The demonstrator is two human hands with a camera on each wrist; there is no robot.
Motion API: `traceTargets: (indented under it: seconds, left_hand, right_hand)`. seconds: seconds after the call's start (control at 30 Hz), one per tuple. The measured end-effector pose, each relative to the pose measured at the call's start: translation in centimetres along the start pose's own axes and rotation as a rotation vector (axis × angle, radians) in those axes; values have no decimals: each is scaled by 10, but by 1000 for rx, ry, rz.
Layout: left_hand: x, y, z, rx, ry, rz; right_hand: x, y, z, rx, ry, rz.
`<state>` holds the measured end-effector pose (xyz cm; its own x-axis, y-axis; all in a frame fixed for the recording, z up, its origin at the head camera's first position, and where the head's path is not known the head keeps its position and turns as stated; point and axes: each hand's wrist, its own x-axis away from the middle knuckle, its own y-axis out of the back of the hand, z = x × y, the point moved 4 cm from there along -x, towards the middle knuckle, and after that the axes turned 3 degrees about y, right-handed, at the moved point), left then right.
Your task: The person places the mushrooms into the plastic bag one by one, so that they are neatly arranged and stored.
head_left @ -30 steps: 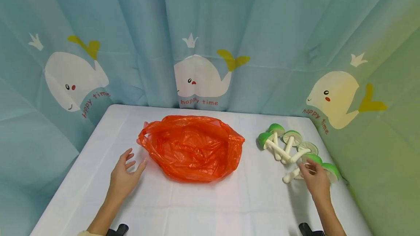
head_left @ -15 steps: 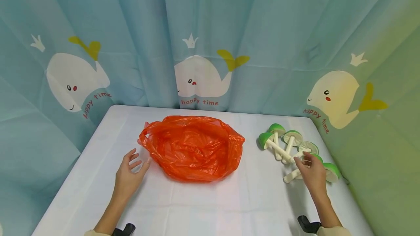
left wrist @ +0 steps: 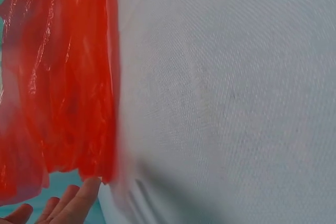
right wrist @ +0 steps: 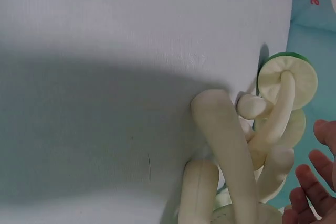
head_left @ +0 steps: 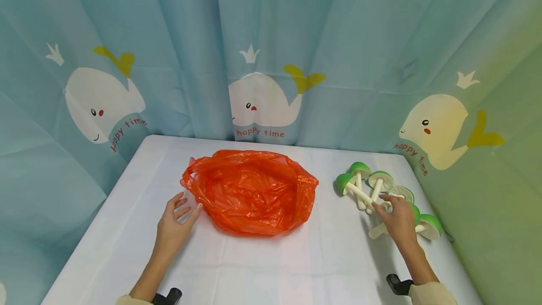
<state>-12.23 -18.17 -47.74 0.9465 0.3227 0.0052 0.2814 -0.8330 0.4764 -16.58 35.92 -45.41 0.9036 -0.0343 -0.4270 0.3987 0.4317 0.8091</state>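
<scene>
A red-orange plastic bag (head_left: 254, 192) lies on the white-covered table with its mouth spread. My left hand (head_left: 172, 229) is by the bag's left end, fingers apart and relaxed, holding nothing. Its thumb is close to the plastic; I cannot tell whether they touch. On the right lie several toy mushrooms with green caps and white stems, one mushroom (head_left: 346, 183) at the pile's left. Above the pile is my right hand (head_left: 400, 225), partly covering some mushrooms. In the right wrist view its loosely bent fingers (right wrist: 315, 190) are apart from the nearest mushroom stems (right wrist: 223, 140).
A white cloth covers the table (head_left: 262, 276). Behind it hangs a blue-green curtain (head_left: 355, 51) with printed whales, reaching round both sides. Dark wrist mounts (head_left: 398, 285) sit at both wrists.
My right hand has moved left and slightly away from me over the mushrooms. The left hand has shifted right toward the bag. Bag and mushrooms stay where they lie; the view has shifted slightly.
</scene>
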Motion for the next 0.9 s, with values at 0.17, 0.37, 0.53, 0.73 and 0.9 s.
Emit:
traceTargets:
  seconds: [0.17,0.37,0.53,0.73,0.9]
  left_hand:
    - [-5,-3,11,10,9,-11]
    - [-3,2,-5,63,66,45]
    - [-1,7,-10,45,102,60]
    - [-2,7,-6,40,89,43]
    - [-1,4,-6,37,92,39]
  right_hand:
    - [-2,-6,-4,75,-20,83]
    - [-3,-13,-5,119,-50,120]
    - [-5,-16,-2,126,-22,70]
    - [-5,-22,-2,198,-20,75]
    - [-5,-28,-5,224,-44,83]
